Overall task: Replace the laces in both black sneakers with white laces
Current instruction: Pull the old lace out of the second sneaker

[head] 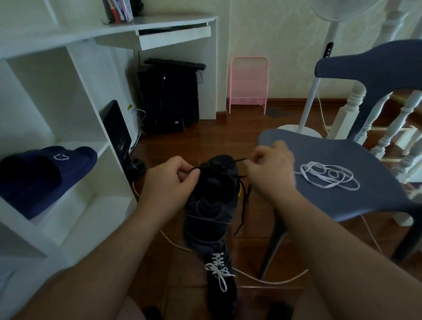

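Observation:
I hold a black sneaker (pixel 210 203) up in front of me, toe pointing away. My left hand (pixel 168 178) pinches its black lace (pixel 242 207) at the left side of the eyelets. My right hand (pixel 270 167) pinches the same lace on the right, and a loose end dangles down the shoe's right side. Below it on the floor lies the second black sneaker (pixel 221 287), laced and tied with a white lace (pixel 218 268). A loose white lace (pixel 329 175) lies coiled on the seat of the blue chair (pixel 327 198) to my right.
A white shelf unit (pixel 62 214) stands at the left with navy slides (pixel 41 174) on it. A white cable (pixel 270 279) runs over the wooden floor under the chair. A computer tower (pixel 168 98) sits under the desk, with a pink rack (pixel 248 85) and a fan stand (pixel 298 129) behind.

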A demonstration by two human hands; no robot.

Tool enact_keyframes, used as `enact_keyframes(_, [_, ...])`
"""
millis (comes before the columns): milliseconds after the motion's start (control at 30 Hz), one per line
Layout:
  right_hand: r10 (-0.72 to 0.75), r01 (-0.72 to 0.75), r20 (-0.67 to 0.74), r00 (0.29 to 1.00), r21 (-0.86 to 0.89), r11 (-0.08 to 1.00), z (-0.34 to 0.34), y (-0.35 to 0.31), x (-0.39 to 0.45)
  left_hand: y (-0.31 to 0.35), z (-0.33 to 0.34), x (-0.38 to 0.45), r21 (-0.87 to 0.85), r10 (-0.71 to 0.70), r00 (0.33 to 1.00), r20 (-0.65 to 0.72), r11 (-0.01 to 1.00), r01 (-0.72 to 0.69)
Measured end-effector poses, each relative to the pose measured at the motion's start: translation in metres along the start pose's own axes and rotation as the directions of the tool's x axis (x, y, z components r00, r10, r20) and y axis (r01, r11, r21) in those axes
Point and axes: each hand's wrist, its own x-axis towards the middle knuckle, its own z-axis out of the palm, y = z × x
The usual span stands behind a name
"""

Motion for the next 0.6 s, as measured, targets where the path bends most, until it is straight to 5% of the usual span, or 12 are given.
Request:
enact_keyframes(100, [0.257, -0.263, 0.069, 0.964, 0.101, 0.959, -0.012, 0.017, 0.011, -0.001, -0.004, 0.0, 0.008, 0.002, 1.0, -0.016, 1.0, -0.002])
enact_keyframes(200, [0.209, -0.243, 0.217, 0.954, 0.146, 0.959, -0.009, 0.002, -0.003, -0.001, -0.003, -0.001, 0.027, 0.019, 1.0, -0.01, 0.999, -0.019])
enact_keyframes(300, [-0.081, 0.052, 0.17, 0.982, 0.169, 0.984, -0.007, -0.018, -0.02, -0.001, -0.001, 0.0, 0.032, 0.023, 1.0, -0.012, 0.999, -0.022])
enact_keyframes(400, [-0.406, 0.417, 0.148, 0.902, -0.053, 0.907, 0.003, -0.032, -0.034, 0.002, 0.002, -0.001, 0.057, 0.06, 0.998, 0.004, 0.997, -0.06])
enact_keyframes(600, [-0.415, 0.457, 0.249, 0.875, -0.141, 0.878, 0.02, -0.033, -0.033, 0.001, 0.005, -0.003, 0.093, 0.108, 0.994, 0.022, 0.99, -0.11])
